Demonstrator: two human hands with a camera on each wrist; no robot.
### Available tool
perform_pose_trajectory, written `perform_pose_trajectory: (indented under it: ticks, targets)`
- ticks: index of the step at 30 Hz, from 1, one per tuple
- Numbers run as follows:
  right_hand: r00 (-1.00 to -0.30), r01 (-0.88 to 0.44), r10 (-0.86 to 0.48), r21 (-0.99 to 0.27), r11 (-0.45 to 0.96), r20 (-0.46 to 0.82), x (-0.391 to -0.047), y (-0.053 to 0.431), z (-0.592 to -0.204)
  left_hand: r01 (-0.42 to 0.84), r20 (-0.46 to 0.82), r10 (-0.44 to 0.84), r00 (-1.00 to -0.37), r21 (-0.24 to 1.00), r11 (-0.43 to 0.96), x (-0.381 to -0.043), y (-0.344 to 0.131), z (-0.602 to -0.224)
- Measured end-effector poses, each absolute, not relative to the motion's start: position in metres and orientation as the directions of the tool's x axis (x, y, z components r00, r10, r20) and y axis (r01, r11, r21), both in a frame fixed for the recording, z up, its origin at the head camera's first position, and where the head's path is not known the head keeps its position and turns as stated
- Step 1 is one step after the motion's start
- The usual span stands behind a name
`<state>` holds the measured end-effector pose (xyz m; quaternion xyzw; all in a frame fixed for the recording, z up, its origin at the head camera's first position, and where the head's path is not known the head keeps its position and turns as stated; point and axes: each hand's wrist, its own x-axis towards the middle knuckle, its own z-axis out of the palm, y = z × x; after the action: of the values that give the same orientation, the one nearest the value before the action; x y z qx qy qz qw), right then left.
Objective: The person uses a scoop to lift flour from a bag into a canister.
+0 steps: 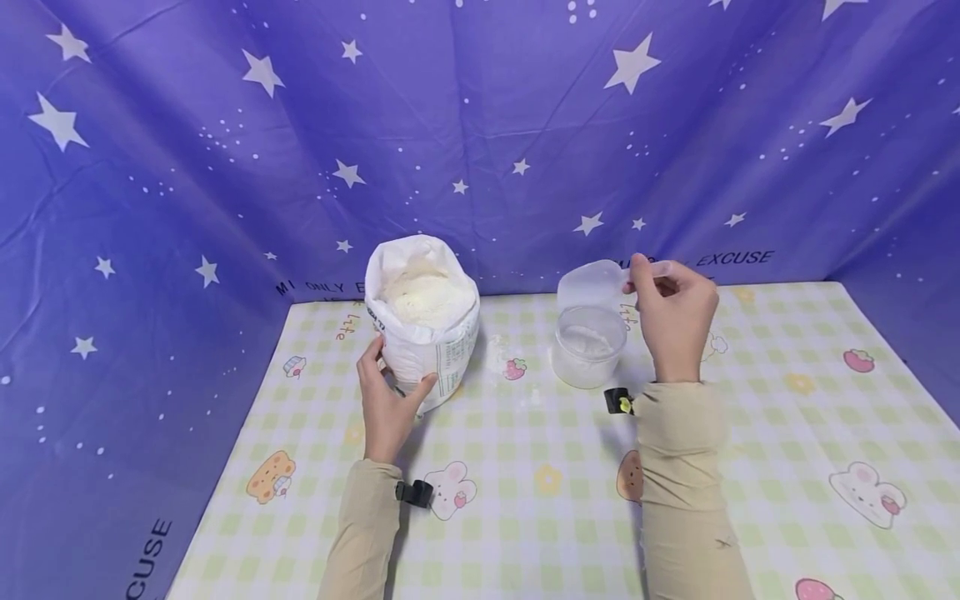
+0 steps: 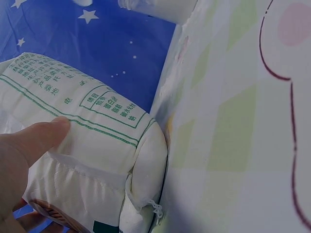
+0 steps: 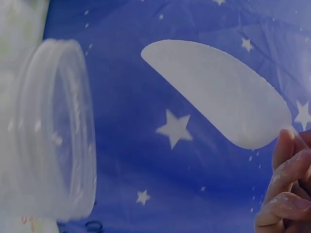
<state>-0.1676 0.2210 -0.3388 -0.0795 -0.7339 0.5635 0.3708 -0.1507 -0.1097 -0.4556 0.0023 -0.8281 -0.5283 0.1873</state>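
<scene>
In the head view the left hand (image 1: pixel 386 412), thumb and fingers wide, grips a white powder bag (image 1: pixel 426 357) at eight o'clock and the right hand (image 1: pixel 677 321) pinches a translucent scoop (image 1: pixel 588 284) at three; in the left wrist view the thumb (image 2: pixel 41 138) lies on the bag at nine; in the right, the scoop at two stands clear of a plastic jar (image 3: pixel 34 136) at nine

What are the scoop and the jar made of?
The cloudy-white scoop with a rounded blade looks like thin, matte plastic: its blade seems faintly see-through. The colourless, round, open-topped jar looks like smooth, shiny plastic: it's see-through with bright glints, though maybe glass.
</scene>
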Motion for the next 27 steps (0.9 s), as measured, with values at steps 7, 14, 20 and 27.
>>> perform_pose_trajectory:
  ticks: [7, 14, 20, 27]
  targets:
    - [-0.731, -0.349, 0.474, -0.866, 0.359, 0.491, -0.173, 0.198, -0.325, 0.195, 0.307, -0.201, -0.93, 0.877, 0.438, -0.15, -0.109, -0.456]
    - [-0.754, -0.4, 0.382, -0.834, 0.38, 0.535, -0.18, 0.171, -0.314, 0.205, 0.319, -0.2, -0.927, 0.874, 0.441, -0.151, -0.11, -0.457]
    - [-0.766, -0.433, 0.311, -0.81, 0.396, 0.562, -0.186, 0.149, -0.307, 0.204, 0.315, -0.196, -0.929, 0.875, 0.44, -0.151, -0.11, -0.457]
    - [-0.775, -0.447, 0.255, -0.787, 0.425, 0.578, -0.192, 0.129, -0.306, 0.207, 0.321, -0.198, -0.926, 0.871, 0.445, -0.151, -0.111, -0.457]
